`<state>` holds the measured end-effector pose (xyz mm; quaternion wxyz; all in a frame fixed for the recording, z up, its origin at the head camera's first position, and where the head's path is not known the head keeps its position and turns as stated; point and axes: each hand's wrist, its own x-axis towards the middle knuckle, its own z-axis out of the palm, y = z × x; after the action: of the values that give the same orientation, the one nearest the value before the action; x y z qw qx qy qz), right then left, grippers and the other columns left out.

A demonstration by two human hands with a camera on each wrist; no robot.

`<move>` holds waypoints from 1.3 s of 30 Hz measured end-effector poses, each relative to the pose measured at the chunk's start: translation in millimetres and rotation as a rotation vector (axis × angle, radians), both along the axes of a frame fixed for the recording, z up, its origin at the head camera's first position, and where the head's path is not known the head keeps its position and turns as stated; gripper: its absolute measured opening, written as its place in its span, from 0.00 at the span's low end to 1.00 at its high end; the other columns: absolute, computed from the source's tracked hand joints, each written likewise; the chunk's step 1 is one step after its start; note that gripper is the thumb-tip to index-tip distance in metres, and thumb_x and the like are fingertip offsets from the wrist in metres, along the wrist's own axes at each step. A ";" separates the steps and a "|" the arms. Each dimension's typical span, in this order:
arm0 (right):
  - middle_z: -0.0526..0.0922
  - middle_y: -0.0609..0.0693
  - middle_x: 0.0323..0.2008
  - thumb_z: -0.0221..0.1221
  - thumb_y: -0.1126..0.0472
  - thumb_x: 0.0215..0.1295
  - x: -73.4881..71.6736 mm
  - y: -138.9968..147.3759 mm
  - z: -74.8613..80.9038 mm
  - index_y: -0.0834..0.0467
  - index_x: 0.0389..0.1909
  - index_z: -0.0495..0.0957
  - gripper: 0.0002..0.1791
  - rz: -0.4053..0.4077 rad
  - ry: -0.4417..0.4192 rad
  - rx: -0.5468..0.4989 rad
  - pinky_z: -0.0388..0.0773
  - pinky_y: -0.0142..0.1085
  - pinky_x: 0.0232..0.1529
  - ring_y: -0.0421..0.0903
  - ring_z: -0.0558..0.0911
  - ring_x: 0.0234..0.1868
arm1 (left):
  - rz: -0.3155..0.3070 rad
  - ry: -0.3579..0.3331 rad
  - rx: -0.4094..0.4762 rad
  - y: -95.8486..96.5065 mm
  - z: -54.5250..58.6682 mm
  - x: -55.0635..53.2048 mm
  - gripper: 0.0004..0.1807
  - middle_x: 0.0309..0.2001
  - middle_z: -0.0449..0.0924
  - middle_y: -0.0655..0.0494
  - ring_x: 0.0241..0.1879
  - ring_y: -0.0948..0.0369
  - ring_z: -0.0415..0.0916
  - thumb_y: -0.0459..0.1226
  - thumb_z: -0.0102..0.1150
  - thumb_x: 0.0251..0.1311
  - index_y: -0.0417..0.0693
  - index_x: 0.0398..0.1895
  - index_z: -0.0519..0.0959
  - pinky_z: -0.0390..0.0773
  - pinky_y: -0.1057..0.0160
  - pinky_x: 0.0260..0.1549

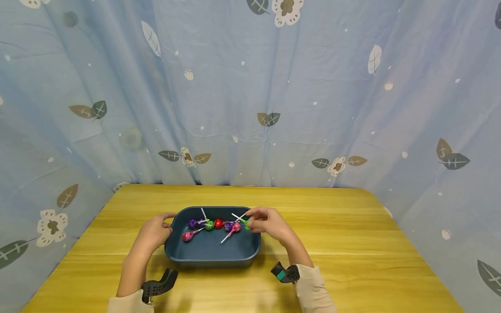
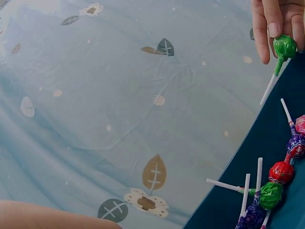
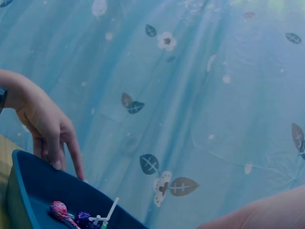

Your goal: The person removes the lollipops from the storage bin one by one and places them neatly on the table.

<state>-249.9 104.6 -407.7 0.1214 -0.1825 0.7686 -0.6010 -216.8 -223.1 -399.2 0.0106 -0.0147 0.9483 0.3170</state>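
Observation:
A dark blue rectangular tray (image 1: 213, 252) stands on the table with several wrapped lollipops inside. Over its right end, my right hand (image 1: 266, 222) pinches a green lollipop (image 2: 284, 46) by its round head, the white stick pointing away from the fingers. At the opposite end, my left hand (image 1: 154, 230) touches the tray's rim at the far left corner, with fingertips spread and fairly straight. Among the candies in the tray are a red lollipop (image 1: 218, 224), another green lollipop (image 1: 209, 225), a pink lollipop (image 1: 188, 236) and a purple lollipop (image 1: 192, 223).
The wooden table (image 1: 332, 252) extends on both sides of the tray. A blue patterned curtain (image 1: 235, 95) hangs behind it and along the sides. Each wrist wears a black camera mount, such as the right mount (image 1: 287, 274).

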 end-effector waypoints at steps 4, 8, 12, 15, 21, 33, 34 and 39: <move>0.80 0.59 0.39 0.59 0.66 0.66 -0.3 4.8 1.5 0.70 0.55 0.75 0.19 -0.001 -0.026 -0.018 0.77 0.51 0.47 0.60 0.82 0.43 | 0.001 0.000 -0.003 0.1 0.5 0.3 0.25 0.43 0.79 0.33 0.29 0.54 0.75 0.26 0.49 0.60 0.31 0.62 0.70 0.70 0.57 0.26; 0.80 0.59 0.42 0.59 0.65 0.66 -1.4 10.1 4.2 0.71 0.57 0.73 0.21 -0.004 -0.050 -0.048 0.78 0.46 0.46 0.61 0.82 0.46 | 0.001 -0.002 0.003 0.5 1.2 0.2 0.25 0.41 0.80 0.35 0.27 0.55 0.74 0.26 0.49 0.60 0.31 0.63 0.69 0.70 0.58 0.25; 0.80 0.59 0.44 0.59 0.65 0.66 -3.7 16.5 5.2 0.71 0.57 0.74 0.21 -0.037 -0.074 -0.065 0.79 0.43 0.45 0.61 0.82 0.47 | -0.005 0.001 -0.009 0.7 1.9 -0.2 0.24 0.43 0.80 0.34 0.30 0.53 0.76 0.26 0.49 0.60 0.31 0.62 0.70 0.71 0.57 0.26; 0.80 0.60 0.45 0.60 0.64 0.66 -5.2 21.8 5.8 0.69 0.57 0.74 0.21 -0.066 -0.076 -0.067 0.79 0.43 0.45 0.58 0.83 0.46 | -0.010 0.001 -0.017 0.6 2.3 -0.7 0.24 0.44 0.79 0.33 0.32 0.52 0.76 0.26 0.49 0.60 0.31 0.62 0.70 0.72 0.56 0.28; 0.77 0.62 0.49 0.59 0.66 0.67 -6.2 33.6 8.7 0.70 0.58 0.73 0.21 -0.084 -0.074 -0.108 0.76 0.47 0.50 0.59 0.81 0.48 | -0.007 0.003 -0.022 1.3 2.4 -1.1 0.24 0.41 0.80 0.35 0.28 0.55 0.74 0.26 0.49 0.60 0.31 0.62 0.70 0.70 0.57 0.26; 0.78 0.59 0.43 0.57 0.68 0.68 -13.8 61.3 4.2 0.71 0.59 0.71 0.21 -0.191 -0.135 -0.144 0.73 0.52 0.53 0.60 0.80 0.48 | -0.008 0.011 -0.015 0.6 0.5 -0.5 0.25 0.32 0.80 0.44 0.23 0.57 0.70 0.25 0.47 0.59 0.30 0.62 0.69 0.68 0.59 0.23; 0.78 0.59 0.43 0.56 0.68 0.68 -14.3 63.8 3.5 0.71 0.59 0.71 0.20 -0.199 -0.139 -0.144 0.73 0.52 0.53 0.61 0.80 0.48 | -0.005 0.007 -0.013 0.7 0.5 -0.6 0.25 0.32 0.80 0.44 0.23 0.56 0.70 0.25 0.47 0.59 0.30 0.62 0.69 0.68 0.59 0.23; 0.76 0.61 0.47 0.54 0.68 0.70 -16.2 75.6 0.2 0.72 0.60 0.70 0.20 -0.222 -0.151 -0.140 0.71 0.51 0.55 0.61 0.78 0.51 | 0.003 0.000 -0.014 1.6 0.9 -1.2 0.25 0.32 0.79 0.45 0.22 0.57 0.69 0.26 0.47 0.60 0.30 0.62 0.69 0.68 0.59 0.23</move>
<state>-266.1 180.2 -407.5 0.0985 -0.0586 0.7291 -0.6747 -218.0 -221.5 -398.4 0.0101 -0.0161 0.9504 0.3105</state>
